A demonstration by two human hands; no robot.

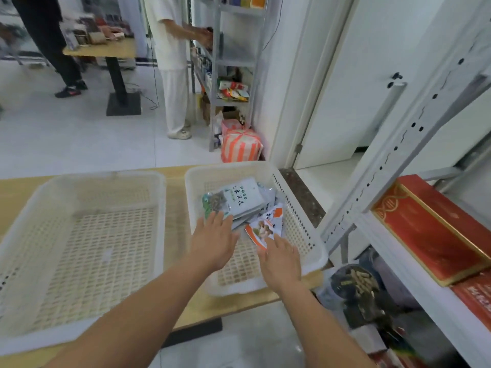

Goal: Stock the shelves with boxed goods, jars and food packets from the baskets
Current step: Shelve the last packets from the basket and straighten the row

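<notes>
step: pick-up stage, by my read; both hands are down in the right basket (300, 211) going for food packets; nothing lifted yet

left hand (215, 241): flat, fingers straight and spread; fingertips on the near edge of the white-green packet (244, 197), pressing or just touching, not curled round it

right hand (281, 258): also flat, fingers straight; fingertips touching the near corner of the orange-white packet (263, 229); no pinch that I can see

where the packets are: a loose pile in the far half of the right basket; the white-green one on top, the orange-white one tilted at the pile's right edge, a few more tucked under that I can't really make out; so the goods lie just ahead of both hands, under the fingertips and not under the palms

other basket: the left basket (159, 197) sits just beside it on the wooden table (175, 208); neither hand is near it

shelf (398, 251): off to the right of the table, red boxes (430, 229) already lying on it; a jar (356, 285) of something stick-shaped on a lower level

next move, guessing: curl the fingers and get a thumb under a packet edge, since flat slippery pouches won't come up from a press alone; then swing right to the shelf

watch out: the pile is loose, so dragging one could slide the others about
</notes>
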